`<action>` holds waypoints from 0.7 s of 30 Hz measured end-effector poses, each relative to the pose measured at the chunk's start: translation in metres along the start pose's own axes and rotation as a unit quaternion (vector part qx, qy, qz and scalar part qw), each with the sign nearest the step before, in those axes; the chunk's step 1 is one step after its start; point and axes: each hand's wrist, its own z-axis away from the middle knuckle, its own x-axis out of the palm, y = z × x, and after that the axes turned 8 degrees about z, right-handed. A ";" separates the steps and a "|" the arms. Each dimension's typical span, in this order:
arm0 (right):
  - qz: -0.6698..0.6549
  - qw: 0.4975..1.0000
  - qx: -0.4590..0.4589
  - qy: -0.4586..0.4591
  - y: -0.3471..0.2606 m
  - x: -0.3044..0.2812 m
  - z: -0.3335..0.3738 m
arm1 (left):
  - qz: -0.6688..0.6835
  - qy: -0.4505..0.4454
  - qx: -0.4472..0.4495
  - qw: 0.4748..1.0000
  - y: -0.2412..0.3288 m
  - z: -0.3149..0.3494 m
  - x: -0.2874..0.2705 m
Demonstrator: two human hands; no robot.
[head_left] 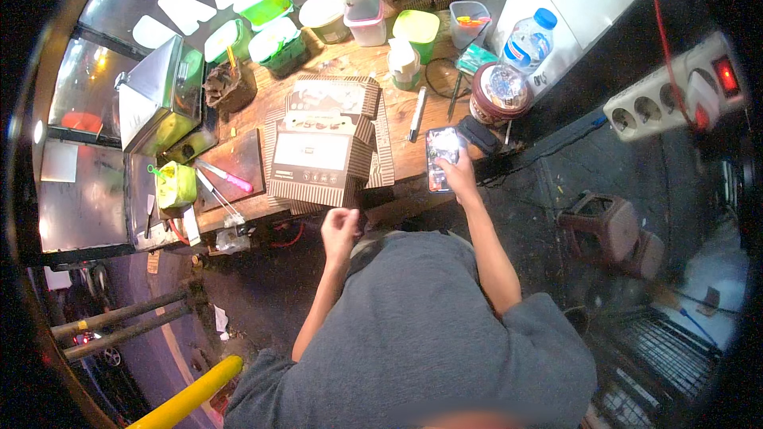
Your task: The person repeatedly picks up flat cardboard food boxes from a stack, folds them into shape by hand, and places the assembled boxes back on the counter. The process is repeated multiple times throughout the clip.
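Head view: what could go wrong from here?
1. The phone is in the right hand alone, close to the front edge of the wooden table; a loose grip could drop it onto the floor.
2. The stacked cardboard boxes reach about to that edge, with the left hand just in front; a careless bump might shift or crumple them.

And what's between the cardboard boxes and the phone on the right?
In the head view, a white marker pen lies on the wooden table between the cardboard boxes and the phone in the right hand.
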 end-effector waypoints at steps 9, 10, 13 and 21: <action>0.342 0.932 -0.079 0.094 -0.008 0.006 -0.023 | 0.257 0.251 -0.065 0.931 -0.009 -0.024 -0.053; 0.314 0.945 -0.060 0.066 -0.006 0.005 -0.023 | 0.277 0.258 -0.075 0.923 -0.010 -0.035 -0.056; 0.332 0.934 -0.101 0.083 -0.001 0.013 -0.019 | 0.377 0.167 -0.051 0.910 -0.010 -0.058 -0.063; 0.385 0.917 -0.073 0.070 -0.013 0.022 -0.001 | 0.415 0.141 0.033 0.898 -0.007 -0.050 -0.041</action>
